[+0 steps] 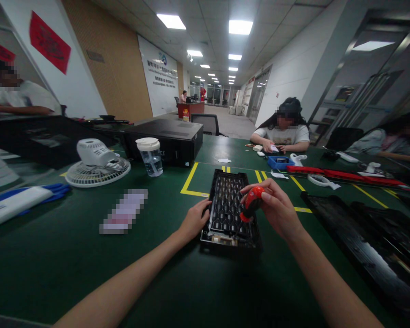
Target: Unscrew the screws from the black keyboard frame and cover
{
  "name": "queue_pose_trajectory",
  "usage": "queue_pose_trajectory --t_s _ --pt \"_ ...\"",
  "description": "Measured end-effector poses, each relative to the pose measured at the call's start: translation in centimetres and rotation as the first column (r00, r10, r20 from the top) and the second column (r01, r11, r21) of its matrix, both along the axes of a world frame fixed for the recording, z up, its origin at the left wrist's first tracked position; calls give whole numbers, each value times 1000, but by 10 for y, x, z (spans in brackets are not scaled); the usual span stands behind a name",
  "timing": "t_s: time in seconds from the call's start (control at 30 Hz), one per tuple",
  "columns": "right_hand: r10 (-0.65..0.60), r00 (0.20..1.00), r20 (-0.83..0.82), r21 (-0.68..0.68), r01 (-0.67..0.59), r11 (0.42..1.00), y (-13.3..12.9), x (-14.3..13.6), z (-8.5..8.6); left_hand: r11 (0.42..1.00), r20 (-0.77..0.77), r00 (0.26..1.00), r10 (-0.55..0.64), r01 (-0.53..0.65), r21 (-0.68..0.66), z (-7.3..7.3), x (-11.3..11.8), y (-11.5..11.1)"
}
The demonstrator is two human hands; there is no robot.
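A black rectangular panel (227,200) with a honeycomb-patterned inside lies on the green table in front of me. Its left edge is gripped by my left hand (195,219), with the fingers at the rim. Over the panel's right side, my right hand (276,207) is closed around a screwdriver (252,203) with a red and black handle. The tool tilts down toward the honeycomb; its shaft and tip cannot be made out. Near the panel's front end shows a small light-brown strip (222,240).
To the left stand a lidded plastic cup (151,157), a white fan (97,166) and a black computer case (167,136). More black panels (362,246) lie at the right. Across the table (150,273), a person (283,130) sits behind a blue tray (279,162).
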State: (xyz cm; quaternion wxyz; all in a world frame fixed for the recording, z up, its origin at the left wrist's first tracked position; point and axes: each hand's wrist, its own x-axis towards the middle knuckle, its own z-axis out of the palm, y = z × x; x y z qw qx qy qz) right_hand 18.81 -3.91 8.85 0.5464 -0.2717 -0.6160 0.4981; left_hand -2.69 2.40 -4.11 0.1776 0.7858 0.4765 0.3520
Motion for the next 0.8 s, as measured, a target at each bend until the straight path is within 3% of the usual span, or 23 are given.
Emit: queue_pose_trajectory --t_s 0.8 --pt "-15 998 -57 -41 13 999 -5 -4 2 1000 35 999 -3 3 -11 -3 0 1"
